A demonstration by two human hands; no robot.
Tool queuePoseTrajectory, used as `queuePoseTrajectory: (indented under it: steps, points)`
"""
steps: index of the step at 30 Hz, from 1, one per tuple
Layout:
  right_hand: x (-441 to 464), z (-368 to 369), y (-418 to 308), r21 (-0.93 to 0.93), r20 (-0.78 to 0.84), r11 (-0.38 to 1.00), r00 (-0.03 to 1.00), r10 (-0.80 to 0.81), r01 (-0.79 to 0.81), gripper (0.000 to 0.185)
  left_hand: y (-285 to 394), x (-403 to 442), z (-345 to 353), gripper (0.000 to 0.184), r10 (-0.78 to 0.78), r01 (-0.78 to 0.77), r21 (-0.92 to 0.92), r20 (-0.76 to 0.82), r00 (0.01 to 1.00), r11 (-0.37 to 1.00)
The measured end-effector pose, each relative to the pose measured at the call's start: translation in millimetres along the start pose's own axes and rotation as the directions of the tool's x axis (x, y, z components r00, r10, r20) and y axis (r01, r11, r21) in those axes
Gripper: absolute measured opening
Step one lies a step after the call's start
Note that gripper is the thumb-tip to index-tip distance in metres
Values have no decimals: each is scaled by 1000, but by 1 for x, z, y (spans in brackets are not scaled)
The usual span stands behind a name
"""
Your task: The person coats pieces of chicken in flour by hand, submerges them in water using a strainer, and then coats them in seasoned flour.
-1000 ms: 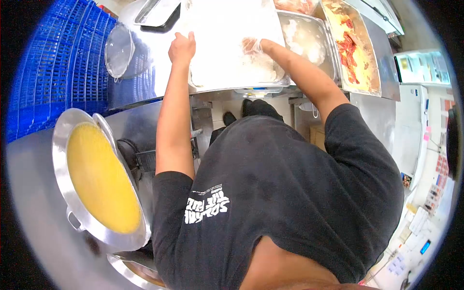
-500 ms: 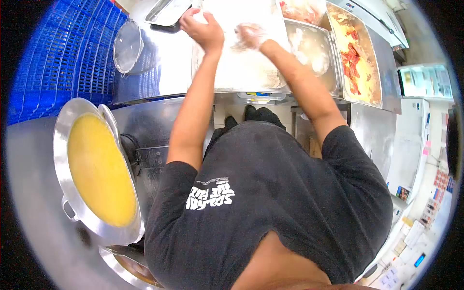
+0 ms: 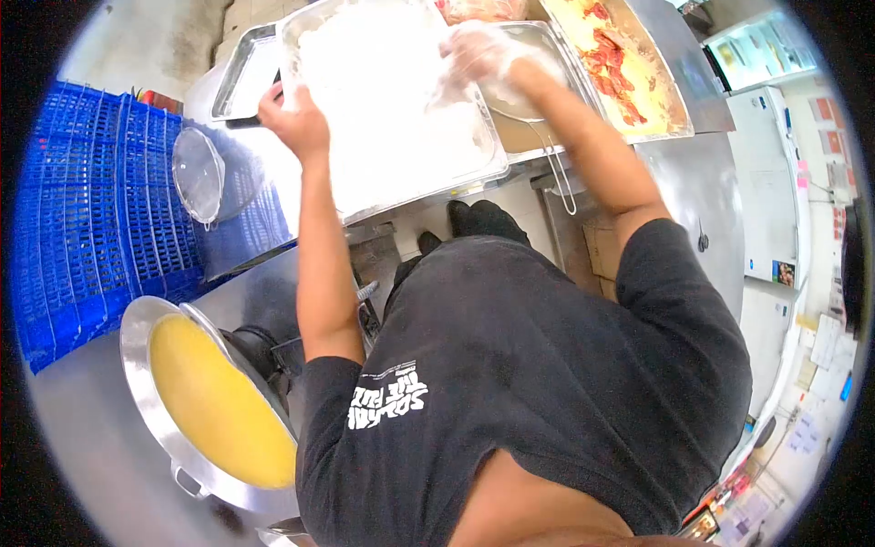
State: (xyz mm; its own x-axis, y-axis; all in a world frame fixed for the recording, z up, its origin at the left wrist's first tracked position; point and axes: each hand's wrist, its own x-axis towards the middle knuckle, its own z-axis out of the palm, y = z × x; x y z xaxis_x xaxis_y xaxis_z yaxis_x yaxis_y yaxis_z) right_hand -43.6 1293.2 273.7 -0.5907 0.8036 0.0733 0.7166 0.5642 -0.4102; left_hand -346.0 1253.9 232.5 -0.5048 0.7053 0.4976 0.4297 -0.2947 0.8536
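Observation:
My bare left hand [image 3: 296, 125] is at the left rim of a large metal tray [image 3: 499, 170] filled with white powder [image 3: 383, 118] that looks like flour. Its thumb and fingers are apart; whether they press on the rim is not clear. My right hand [image 3: 481, 53], in a clear plastic glove with white powder on it, hovers at the powder tray's right side. Motion smears its fingers. Just beyond it, a strainer with a wire handle [image 3: 562, 178] rests in a pan of cloudy liquid [image 3: 519, 137], partly hidden by my right forearm.
A shallow metal tray [image 3: 239, 77] lies to the left, near a round mesh strainer [image 3: 198, 173] and blue crates [image 3: 100, 201]. A wide pan of yellow liquid [image 3: 214, 401] stands lower left. At right, a tray [image 3: 629, 73] holds yellow batter and red pieces.
The view has shifted and turned. My right hand has moved from over the powder toward the tray's right edge. The strainer handle now shows beside my forearm; my left hand stays by the left rim.

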Motion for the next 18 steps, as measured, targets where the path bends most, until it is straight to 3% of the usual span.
queuePoseTrajectory:
  steps: [1,2,4,7,10,11,14,17,18]
  points:
    - [-11,-31,1,44,45,996,996,81,-83,40,10,2,-18,37,-8,2,194,28,1000,981]
    - [-22,-62,1,80,89,983,983,160,-167,41,-15,7,-31,48,-62,22,336,108,992,942]
    - [-36,-91,10,42,87,963,962,260,-265,40,-29,10,-46,62,-320,161,525,228,920,836]
    - [-46,-98,26,-103,28,921,925,380,-375,38,-74,9,-40,73,-480,188,584,397,782,790]
    - [-55,-76,46,-244,-86,867,900,427,-435,36,-49,-10,-33,75,-422,131,640,326,846,757]
    - [-61,-61,67,-256,-184,896,928,324,-364,32,-48,-9,-34,77,-437,126,647,345,831,752]
    - [-66,-8,142,-520,-161,816,967,199,-255,26,-72,-9,-34,75,-400,122,599,355,845,791]
    - [-48,-22,79,-324,-46,921,976,211,-215,20,-57,-14,-35,70,-381,66,671,335,862,738]
    - [-26,0,93,-410,-104,912,993,-57,9,20,-56,-14,-34,67,-366,60,680,315,876,730]
